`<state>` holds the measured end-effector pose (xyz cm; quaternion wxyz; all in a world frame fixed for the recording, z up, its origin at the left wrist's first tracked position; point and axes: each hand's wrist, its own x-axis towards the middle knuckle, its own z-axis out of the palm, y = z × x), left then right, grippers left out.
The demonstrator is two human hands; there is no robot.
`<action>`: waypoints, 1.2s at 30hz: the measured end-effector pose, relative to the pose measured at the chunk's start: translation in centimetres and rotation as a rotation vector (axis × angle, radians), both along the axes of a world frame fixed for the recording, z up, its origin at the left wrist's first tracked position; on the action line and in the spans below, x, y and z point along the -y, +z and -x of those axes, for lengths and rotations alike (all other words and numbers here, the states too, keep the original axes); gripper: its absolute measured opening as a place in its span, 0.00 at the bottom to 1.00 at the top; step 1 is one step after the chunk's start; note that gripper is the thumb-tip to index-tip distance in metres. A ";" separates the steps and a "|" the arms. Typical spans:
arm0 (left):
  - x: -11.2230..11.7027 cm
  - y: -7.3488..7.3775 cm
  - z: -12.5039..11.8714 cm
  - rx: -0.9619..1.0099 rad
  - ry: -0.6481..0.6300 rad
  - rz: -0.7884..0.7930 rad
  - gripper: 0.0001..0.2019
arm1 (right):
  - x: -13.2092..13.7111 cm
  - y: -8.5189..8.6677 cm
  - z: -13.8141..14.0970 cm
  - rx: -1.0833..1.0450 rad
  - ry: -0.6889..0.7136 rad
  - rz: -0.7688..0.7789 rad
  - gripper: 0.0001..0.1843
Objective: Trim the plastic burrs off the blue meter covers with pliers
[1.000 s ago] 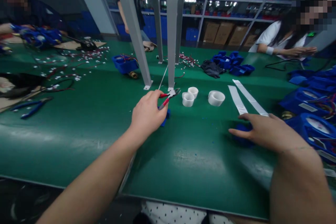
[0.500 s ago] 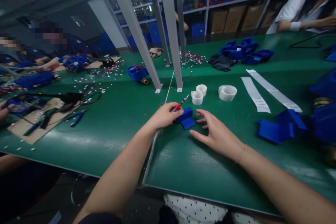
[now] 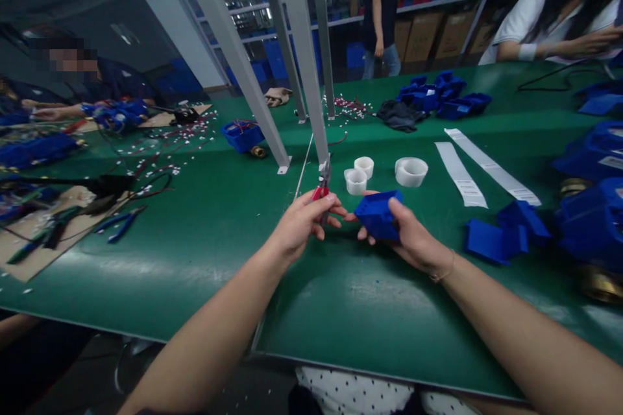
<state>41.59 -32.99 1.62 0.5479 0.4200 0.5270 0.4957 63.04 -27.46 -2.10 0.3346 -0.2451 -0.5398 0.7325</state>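
Red-handled pliers (image 3: 322,183) rest in my left hand (image 3: 307,219), jaws pointing up and away from me. That hand's thumb is closed over the handles, and its other fingers reach toward the blue part. In my right hand (image 3: 413,233) I hold a blue plastic housing piece (image 3: 378,214), raised a little above the green table (image 3: 370,311). My thumb lies on its right side and the fingers are underneath, partly hidden. The fingertips of my left hand are close to the piece's left edge; whether they touch it I cannot tell.
White tape rolls (image 3: 411,171) and label strips (image 3: 487,165) lie beyond my hands. Blue housings (image 3: 591,217) stand at right. Grey posts (image 3: 304,52) rise from the table. Blue pliers (image 3: 119,224) lie at left on and beside cardboard. Co-workers sit left and right; one person (image 3: 384,6) stands behind.
My right hand has taken hold of the blue piece and lifted it. In my left hand the pliers have turned more upright. A person has come into view at the back.
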 end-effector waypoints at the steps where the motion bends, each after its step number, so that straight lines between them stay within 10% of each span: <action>1: -0.1 0.0 0.2 0.007 0.035 0.002 0.17 | -0.1 0.5 -0.3 -0.079 0.019 0.133 0.40; 10: -0.1 -0.6 -0.1 -0.114 -0.023 -0.016 0.19 | -0.3 2.3 -2.1 -0.234 0.193 0.260 0.50; 19: 1.8 1.4 -1.1 -0.899 0.054 -0.522 0.09 | -0.4 2.5 -2.1 -0.168 0.213 0.196 0.54; 24: 2.8 1.1 -1.5 -1.217 0.114 -0.674 0.14 | 0.0 1.8 -1.5 -0.121 0.203 0.216 0.37; 36: 3.9 1.3 -2.7 -1.619 0.073 -0.593 0.14 | 1.4 0.5 1.3 -0.069 0.055 0.271 0.40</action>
